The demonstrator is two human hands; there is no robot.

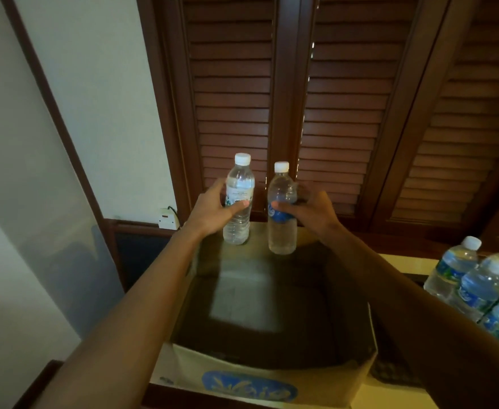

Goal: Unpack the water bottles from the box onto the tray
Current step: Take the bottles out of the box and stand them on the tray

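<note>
An open cardboard box (272, 379) with a blue logo sits in front of me, and its dark inside shows no bottles. Above its far side I hold two clear water bottles upright. My left hand (213, 211) grips a bottle with a white label (239, 199). My right hand (313, 211) grips a bottle with a blue label (282, 208). Both have white caps. Several blue-labelled bottles (478, 287) stand grouped at the right edge on a dark tray (396, 376), mostly hidden by my right arm.
The box rests on a pale tabletop (401, 261) with a dark wooden edge. Brown louvred shutters (286, 98) stand close behind. A white wall socket (168, 219) with a plug sits low on the left wall.
</note>
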